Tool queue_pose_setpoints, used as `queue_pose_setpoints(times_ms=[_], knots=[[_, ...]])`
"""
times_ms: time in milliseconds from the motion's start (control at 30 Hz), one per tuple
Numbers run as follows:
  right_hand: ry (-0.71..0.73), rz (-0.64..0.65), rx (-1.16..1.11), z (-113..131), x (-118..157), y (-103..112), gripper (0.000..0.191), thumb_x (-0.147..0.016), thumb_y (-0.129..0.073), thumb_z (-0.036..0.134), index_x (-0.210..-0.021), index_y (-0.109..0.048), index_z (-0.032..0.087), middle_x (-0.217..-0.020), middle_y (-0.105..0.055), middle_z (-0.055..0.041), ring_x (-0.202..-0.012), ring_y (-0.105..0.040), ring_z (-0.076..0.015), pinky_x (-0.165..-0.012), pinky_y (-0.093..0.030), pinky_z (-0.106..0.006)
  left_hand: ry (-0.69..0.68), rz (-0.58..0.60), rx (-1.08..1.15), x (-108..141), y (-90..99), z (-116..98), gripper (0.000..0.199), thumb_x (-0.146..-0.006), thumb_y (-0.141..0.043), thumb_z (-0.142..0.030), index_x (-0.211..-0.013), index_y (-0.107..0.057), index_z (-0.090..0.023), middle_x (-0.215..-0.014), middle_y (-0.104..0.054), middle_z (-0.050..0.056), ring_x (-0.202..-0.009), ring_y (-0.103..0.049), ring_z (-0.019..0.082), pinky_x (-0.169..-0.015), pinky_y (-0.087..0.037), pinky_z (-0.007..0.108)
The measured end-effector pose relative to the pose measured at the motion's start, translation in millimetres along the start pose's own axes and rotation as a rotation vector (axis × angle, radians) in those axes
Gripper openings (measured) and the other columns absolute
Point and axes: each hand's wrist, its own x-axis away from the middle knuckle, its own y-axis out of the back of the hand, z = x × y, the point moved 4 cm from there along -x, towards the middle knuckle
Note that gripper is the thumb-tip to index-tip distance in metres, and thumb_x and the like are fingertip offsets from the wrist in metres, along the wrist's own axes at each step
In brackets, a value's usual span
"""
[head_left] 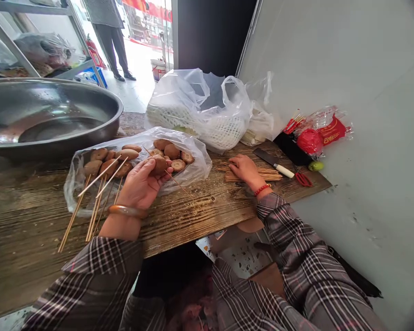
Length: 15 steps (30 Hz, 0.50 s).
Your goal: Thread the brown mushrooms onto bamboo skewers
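Note:
My left hand (143, 184) holds a brown mushroom (158, 165) with a thin skewer running through it, above the front of an open plastic bag (201, 168). Inside the bag lie several loose mushrooms (178, 164) on the right. At its left, several skewered mushrooms (108, 168) have their sticks (93, 214) pointing toward me. My right hand (244, 169) rests on a pile of bare wooden skewers (269, 174), fingers curled down at its left part; whether it grips one is too small to tell.
A large metal basin (113, 122) stands at the left. Plastic bags with net-wrapped produce (224, 128) are behind. A knife (282, 171), red scissors (303, 179) and a green fruit (316, 166) lie right. A person (110, 37) stands beyond the table.

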Motion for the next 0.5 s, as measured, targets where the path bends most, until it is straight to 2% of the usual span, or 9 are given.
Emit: queue_pose_setpoints(times_ms=[133, 333, 500], knots=[[0.005, 0.006, 0.048, 5, -8, -6, 0.026, -0.1, -0.058, 0.026, -0.108, -0.08, 0.017, -0.106, -0.074, -0.0132, -0.1, -0.063, -0.0246, -0.087, -0.042, -0.033, -0.013, 0.0, 0.005, 2, 0.3, 0, 0.007, -0.091, -0.064, -0.019, -0.092, -0.069, -0.015, -0.096, -0.079, 0.008, -0.076, -0.074, 0.016, -0.067, -0.062, 0.026], [0.087, -0.013, 0.092, 9, -1, -9, 0.032, -0.103, -0.051, 0.026, -0.103, -0.081, 0.014, -0.105, -0.073, -0.0156, -0.097, -0.061, -0.0256, -0.081, -0.04, -0.034, -0.034, 0.008, 0.018, 6, 1.8, 3, 0.013, -0.087, -0.072, -0.024, -0.094, -0.069, -0.013, -0.094, -0.078, 0.01, -0.075, -0.074, 0.017, -0.064, -0.059, 0.025], [0.188, -0.117, 0.212, 13, 1, -12, 0.029, -0.102, -0.053, 0.027, -0.097, -0.08, 0.015, -0.1, -0.074, -0.0129, -0.09, -0.06, -0.0243, -0.077, -0.037, -0.034, -0.036, 0.019, 0.03, 10, 1.0, 4, 0.013, -0.089, -0.07, -0.025, -0.093, -0.067, -0.013, -0.093, -0.077, 0.009, -0.074, -0.073, 0.015, -0.066, -0.058, 0.024]])
